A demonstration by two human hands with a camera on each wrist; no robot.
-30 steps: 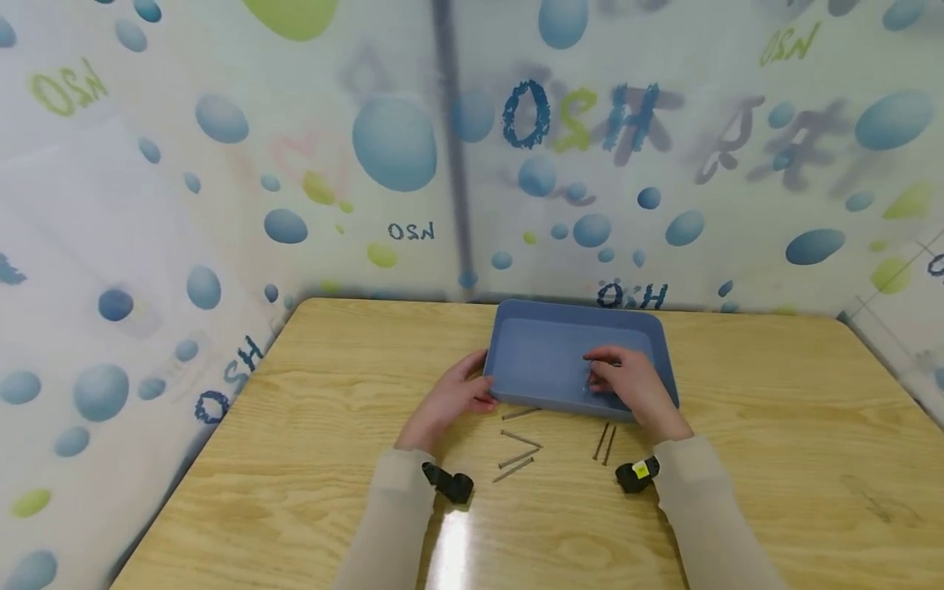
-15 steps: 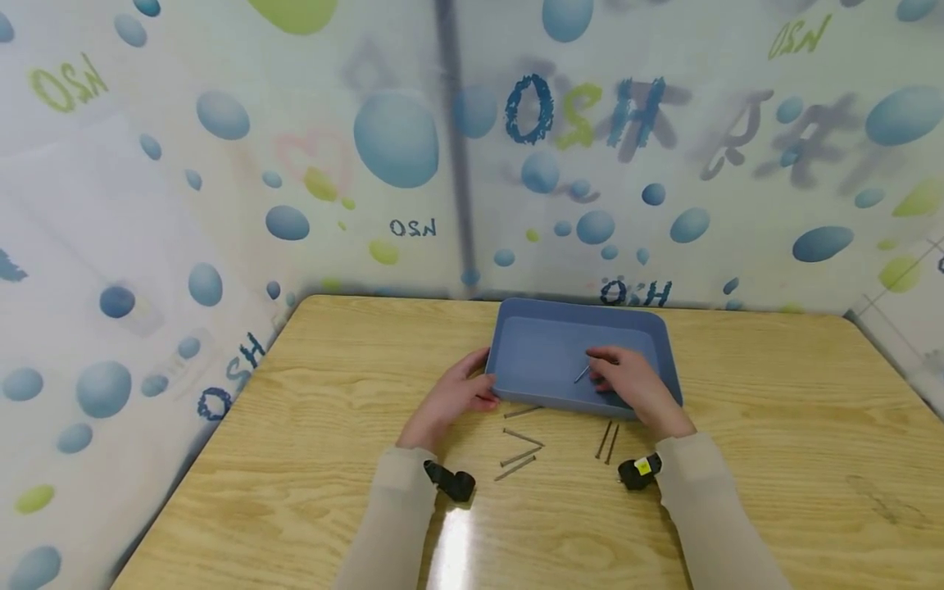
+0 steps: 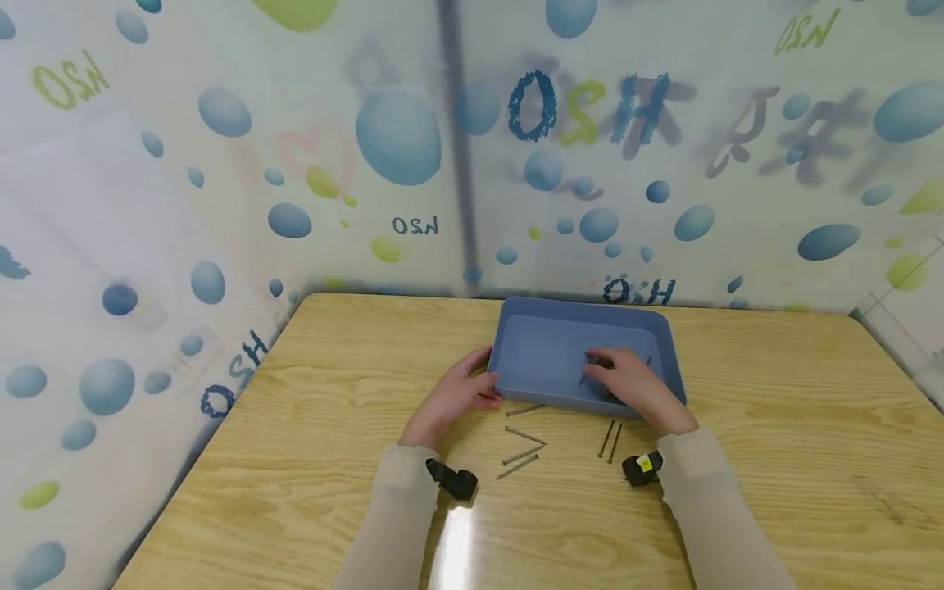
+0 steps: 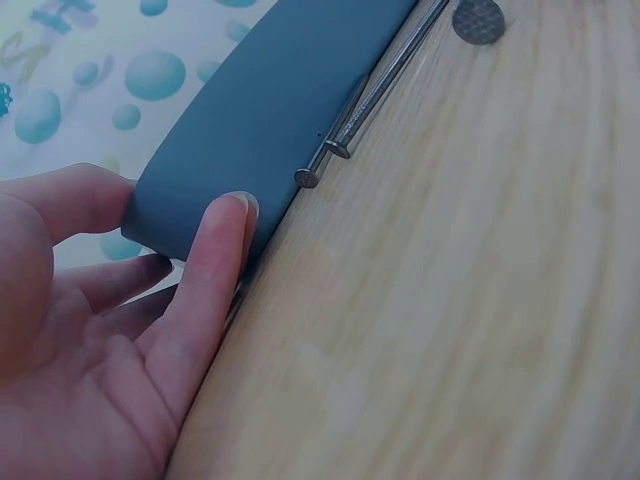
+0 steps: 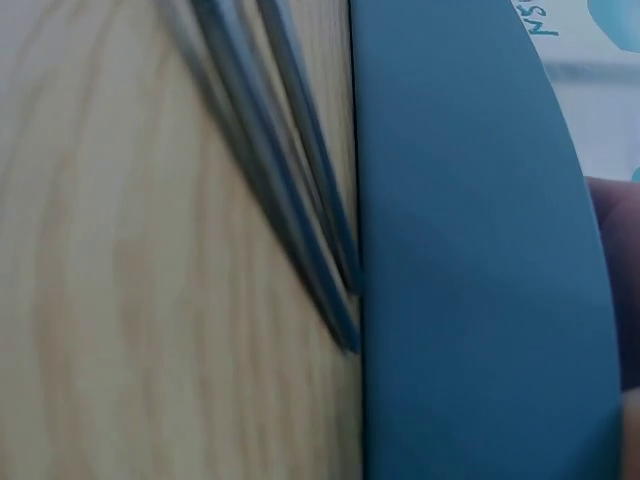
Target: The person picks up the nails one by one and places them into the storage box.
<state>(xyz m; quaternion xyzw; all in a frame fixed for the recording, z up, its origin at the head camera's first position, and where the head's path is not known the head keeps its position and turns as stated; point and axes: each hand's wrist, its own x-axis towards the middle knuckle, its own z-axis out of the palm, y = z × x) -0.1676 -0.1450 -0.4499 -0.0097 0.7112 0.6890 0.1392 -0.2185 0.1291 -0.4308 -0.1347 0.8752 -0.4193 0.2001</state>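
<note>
A blue rectangular tray (image 3: pixel 546 352) lies near the back of the wooden table. My left hand (image 3: pixel 455 397) grips its front left corner; in the left wrist view a finger (image 4: pixel 205 270) lies along the outer wall. My right hand (image 3: pixel 630 381) is inside the tray's right half with fingers curled, and a thin nail (image 3: pixel 582 379) pokes out at the fingertips. Another thin dark nail-like piece (image 3: pixel 649 360) shows just behind that hand. In the right wrist view the tray wall (image 5: pixel 480 250) hides most of the hand.
Several loose nails lie on the table before the tray: a group at left, including one nail (image 3: pixel 521 456), and a pair on the right with one nail (image 3: pixel 606 438). A patterned wall covering (image 3: pixel 398 139) stands behind the table (image 3: pixel 332 393).
My right hand has turned slightly inside the tray, and the nail at its fingertips points more steeply. The dark piece behind the hand has come into view. My left hand stays at the corner.
</note>
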